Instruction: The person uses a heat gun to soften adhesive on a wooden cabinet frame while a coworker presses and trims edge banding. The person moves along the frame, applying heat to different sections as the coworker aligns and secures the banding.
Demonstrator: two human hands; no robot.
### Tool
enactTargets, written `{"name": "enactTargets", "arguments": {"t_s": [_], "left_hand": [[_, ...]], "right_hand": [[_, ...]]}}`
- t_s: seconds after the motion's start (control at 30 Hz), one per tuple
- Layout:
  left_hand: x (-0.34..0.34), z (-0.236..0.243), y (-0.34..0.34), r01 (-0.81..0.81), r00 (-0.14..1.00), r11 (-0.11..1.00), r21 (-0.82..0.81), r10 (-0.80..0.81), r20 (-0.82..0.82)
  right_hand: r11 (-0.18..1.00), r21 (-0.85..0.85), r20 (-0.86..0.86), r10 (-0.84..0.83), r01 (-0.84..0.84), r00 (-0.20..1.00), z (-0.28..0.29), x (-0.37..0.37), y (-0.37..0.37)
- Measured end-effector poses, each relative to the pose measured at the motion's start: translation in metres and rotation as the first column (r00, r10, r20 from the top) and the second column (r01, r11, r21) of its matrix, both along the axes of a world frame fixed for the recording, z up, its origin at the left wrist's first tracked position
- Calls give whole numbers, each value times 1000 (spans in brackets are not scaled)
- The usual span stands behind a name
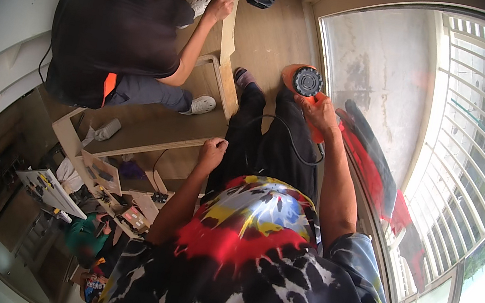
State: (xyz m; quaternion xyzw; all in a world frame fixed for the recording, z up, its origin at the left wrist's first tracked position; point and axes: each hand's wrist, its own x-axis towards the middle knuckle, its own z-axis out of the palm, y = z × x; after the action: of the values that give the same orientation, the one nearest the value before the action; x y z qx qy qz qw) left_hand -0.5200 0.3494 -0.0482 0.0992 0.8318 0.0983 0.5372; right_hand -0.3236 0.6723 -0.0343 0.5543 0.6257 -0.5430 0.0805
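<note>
My right hand [319,113] is wrapped round the grip of an orange corded power tool [295,79]. A round, black, ribbed part faces up on this tool, and its working side is hidden. From it a black cord [286,134] loops down over my dark trousers. My left hand [212,152] is closed, with its fingers curled by the near edge of a wooden cabinet frame [147,150]. Whether those fingers grip the edge or something small is too unclear to tell.
At the upper left a co-worker in dark clothes [117,24] bends over a long wooden board [228,38], one hand raised near its top. A glass window [375,77] with white bars beyond stands on my right. Tools and boxes [134,217] clutter the lower left.
</note>
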Motion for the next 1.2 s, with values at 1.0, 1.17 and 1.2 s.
{"name": "enactTargets", "arguments": {"t_s": [1.0,1.17,1.2], "left_hand": [[5,-18,-10,-309,935,917,252,342,-97],[6,-12,-8,-312,937,906,286,344,-68],[7,-11,-6,-326,928,896,301,364,-78]], "right_hand": [[932,-273,-168,-288,236,943,47,-71,15],[822,-520,-261,-410,230,874,76,-113,26],[811,-545,-272,-412,213,870,78,-123,27]]}}
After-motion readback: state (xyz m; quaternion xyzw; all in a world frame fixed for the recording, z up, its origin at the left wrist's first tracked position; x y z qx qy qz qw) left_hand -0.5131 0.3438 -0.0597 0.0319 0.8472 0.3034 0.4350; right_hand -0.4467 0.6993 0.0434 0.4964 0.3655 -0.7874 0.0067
